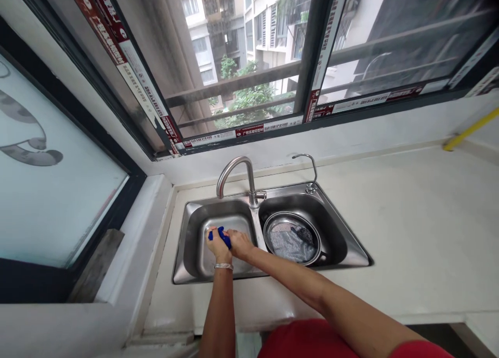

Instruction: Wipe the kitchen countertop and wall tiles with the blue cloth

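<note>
Over the left basin of the steel sink (180,264), a bunched blue cloth (220,237) is squeezed between my two hands. My left hand (219,249) wraps round its left part, a bracelet on the wrist. From the right, my right hand (239,243) grips the cloth's other end, its fingertips close to the left hand's. The curved faucet (233,163) stands behind, its spout over the same basin; no running water can be made out.
In the right basin sits a round metal colander (266,232) with grey, crumpled material (290,245) in it. A thin small tap (314,168) rises at the sink's back right corner. Pale countertop (413,217) extends right, toward a yellow pipe (470,131). A window is behind.
</note>
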Action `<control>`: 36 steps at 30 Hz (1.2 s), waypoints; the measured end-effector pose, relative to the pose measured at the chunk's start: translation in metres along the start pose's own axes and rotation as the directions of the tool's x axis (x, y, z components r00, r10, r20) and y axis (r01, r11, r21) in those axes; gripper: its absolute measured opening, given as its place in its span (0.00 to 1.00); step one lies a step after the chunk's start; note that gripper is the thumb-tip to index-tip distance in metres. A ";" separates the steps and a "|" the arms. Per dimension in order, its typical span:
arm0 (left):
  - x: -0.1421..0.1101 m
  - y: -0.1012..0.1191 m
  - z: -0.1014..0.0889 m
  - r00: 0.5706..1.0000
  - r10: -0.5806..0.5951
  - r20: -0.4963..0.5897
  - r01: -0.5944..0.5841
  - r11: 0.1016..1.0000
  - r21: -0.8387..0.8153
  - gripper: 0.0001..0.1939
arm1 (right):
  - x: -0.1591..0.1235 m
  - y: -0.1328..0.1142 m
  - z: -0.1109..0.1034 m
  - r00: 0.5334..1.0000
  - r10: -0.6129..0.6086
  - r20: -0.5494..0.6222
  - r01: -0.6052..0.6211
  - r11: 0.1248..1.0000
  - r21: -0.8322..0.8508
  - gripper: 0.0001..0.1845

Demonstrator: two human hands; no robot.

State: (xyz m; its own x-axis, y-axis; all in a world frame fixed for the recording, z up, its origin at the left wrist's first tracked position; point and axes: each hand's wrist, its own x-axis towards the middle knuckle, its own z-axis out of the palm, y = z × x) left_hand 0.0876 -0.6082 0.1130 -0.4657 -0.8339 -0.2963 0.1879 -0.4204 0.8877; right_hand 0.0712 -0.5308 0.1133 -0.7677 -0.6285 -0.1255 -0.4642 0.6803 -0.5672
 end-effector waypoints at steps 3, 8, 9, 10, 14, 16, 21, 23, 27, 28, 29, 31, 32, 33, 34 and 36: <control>-0.004 -0.002 -0.006 0.993 -0.111 0.027 0.112 0.993 -0.046 0.11 | -0.006 0.006 0.005 1.000 0.015 -0.006 -0.015 0.999 0.039 0.17; -0.015 0.006 -0.030 0.916 -0.366 0.163 0.378 0.925 -0.046 0.11 | -0.024 0.021 0.012 0.996 0.082 -0.025 -0.077 0.985 0.152 0.24; -0.019 0.007 -0.037 0.889 -0.418 0.186 0.430 0.902 -0.030 0.12 | -0.028 0.025 0.012 0.995 0.098 -0.028 -0.091 0.979 0.184 0.26; -0.024 0.007 -0.044 0.861 -0.466 0.204 0.478 0.878 -0.009 0.14 | -0.031 0.029 0.010 0.993 0.114 -0.027 -0.106 0.970 0.219 0.28; -0.044 -0.001 -0.061 0.752 -0.607 0.258 0.600 0.792 0.114 0.23 | -0.048 0.047 -0.005 0.986 0.166 0.005 -0.155 0.910 0.386 0.39; -0.052 -0.010 -0.062 0.730 -0.618 0.290 0.601 0.783 0.157 0.24 | -0.060 0.054 -0.016 0.985 0.171 0.029 -0.165 0.870 0.464 0.39; -0.061 -0.023 -0.046 0.800 -0.465 0.378 0.462 0.880 0.104 0.25 | -0.104 0.069 -0.043 0.987 0.146 0.070 -0.140 0.555 0.820 0.38; -0.066 -0.025 -0.034 0.784 -0.424 0.454 0.421 0.900 0.114 0.27 | -0.124 0.074 -0.052 0.983 0.179 0.048 -0.112 0.367 0.924 0.38; -0.086 -0.029 -0.012 0.692 -0.434 0.576 0.381 0.898 0.220 0.29 | -0.157 0.080 -0.063 0.960 0.267 0.085 -0.108 0.072 0.992 0.38; -0.092 -0.031 -0.008 0.663 -0.449 0.599 0.379 0.891 0.249 0.29 | -0.161 0.082 -0.062 0.953 0.287 0.099 -0.104 0.004 0.995 0.36; -0.099 -0.034 -0.004 0.629 -0.464 0.623 0.380 0.883 0.275 0.28 | -0.165 0.084 -0.061 0.941 0.321 0.107 -0.095 -0.052 0.994 0.34; -0.111 -0.039 0.001 0.561 -0.496 0.663 0.386 0.865 0.321 0.26 | -0.167 0.092 -0.055 0.885 0.447 0.130 -0.078 -0.132 0.988 0.29; -0.116 -0.041 0.003 0.543 -0.500 0.675 0.381 0.863 0.333 0.25 | -0.168 0.097 -0.052 0.839 0.525 0.142 -0.068 -0.157 0.985 0.27; -0.120 -0.044 0.003 0.544 -0.493 0.679 0.369 0.867 0.334 0.24 | -0.168 0.103 -0.049 0.790 0.596 0.142 -0.050 -0.168 0.984 0.26; -0.122 -0.047 0.003 0.562 -0.474 0.678 0.348 0.879 0.327 0.23 | -0.168 0.110 -0.048 0.747 0.653 0.126 -0.024 -0.163 0.986 0.24; -0.121 -0.051 0.002 0.625 -0.416 0.660 0.287 0.909 0.301 0.19 | -0.173 0.128 -0.053 0.687 0.724 0.057 0.045 -0.121 0.992 0.24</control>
State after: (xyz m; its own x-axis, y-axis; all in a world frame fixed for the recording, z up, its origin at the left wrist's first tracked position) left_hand 0.1329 -0.4850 0.1041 -0.9403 -0.1103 -0.3221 -0.2234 -0.5140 0.8282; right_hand 0.1214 -0.3154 0.1056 -0.8385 0.0395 -0.5435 0.4597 -0.4843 -0.7444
